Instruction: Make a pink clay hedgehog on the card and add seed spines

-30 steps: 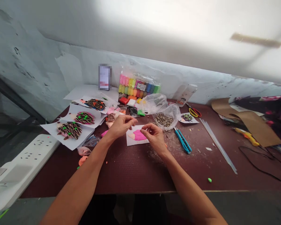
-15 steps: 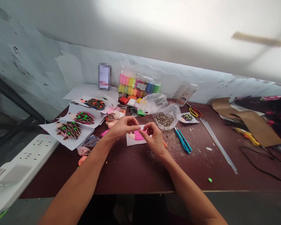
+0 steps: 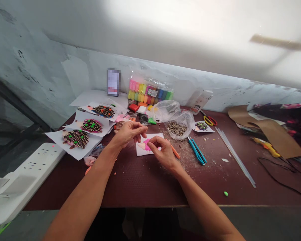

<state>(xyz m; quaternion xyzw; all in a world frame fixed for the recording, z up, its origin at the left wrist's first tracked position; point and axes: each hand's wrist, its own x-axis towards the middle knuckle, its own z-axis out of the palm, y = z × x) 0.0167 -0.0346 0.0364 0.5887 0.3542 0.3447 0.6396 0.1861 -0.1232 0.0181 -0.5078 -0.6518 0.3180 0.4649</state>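
A white card (image 3: 141, 150) with a flat pink and peach clay shape (image 3: 141, 145) lies on the dark red table in front of me. My left hand (image 3: 133, 133) is above the card's left side, thumb and fingers pinched together; anything between them is too small to make out. Over the card's right part is my right hand (image 3: 162, 150), its thumb and index finger bent close together, their contents also unclear. An orange stick-like tool (image 3: 176, 151) lies just right of my right hand. Beyond it sits a clear bag of striped seeds (image 3: 176, 128).
Cards with seed-covered figures (image 3: 76, 138) lie at the left, near a white power strip (image 3: 37, 164). Coloured clay packs (image 3: 150, 92) stand at the back. To the right are a teal cutter (image 3: 197, 151), red-yellow scissors (image 3: 210, 121), clear sticks (image 3: 237, 159) and a yellow glue gun (image 3: 267, 147).
My hands have moved apart. The left hand has shifted slightly left and up, the right slightly right and down, showing more of the card and the orange tool.
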